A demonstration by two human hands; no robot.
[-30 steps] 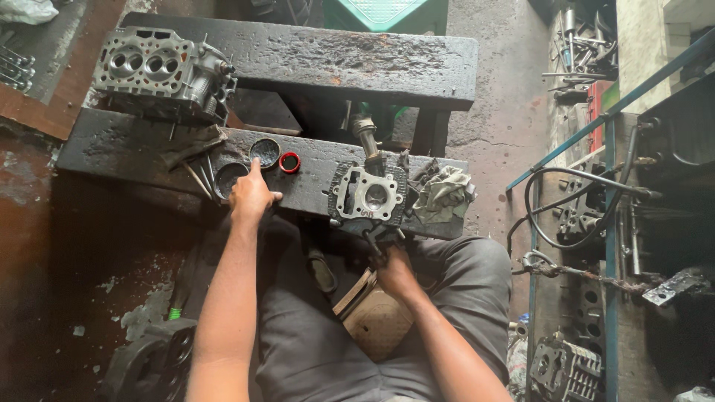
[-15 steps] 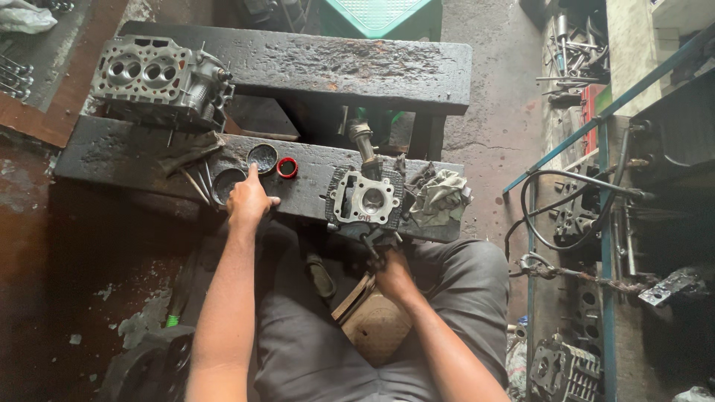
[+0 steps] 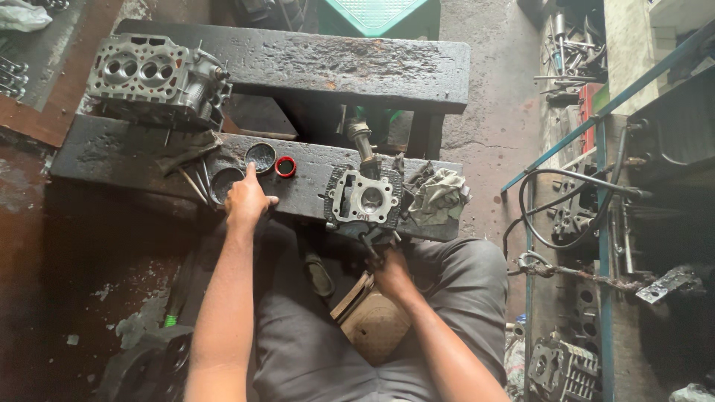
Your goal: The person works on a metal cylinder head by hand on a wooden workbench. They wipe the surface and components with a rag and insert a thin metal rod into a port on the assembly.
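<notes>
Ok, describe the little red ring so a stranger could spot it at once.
Start at the dark, greasy wooden bench in front of the seated person. Just beyond the left hand lie two dark round tins; the red ring sits right of the upper one, the only bright red thing on the bench.

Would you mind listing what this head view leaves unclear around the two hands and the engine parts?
- Right hand: its fingers are tucked under the single-bore cylinder part, so its grip is hidden.
- Left hand: its fingertip covers part of the dark round tin; the contents are too dark to tell.
- Small red ring: too small to identify.
</notes>
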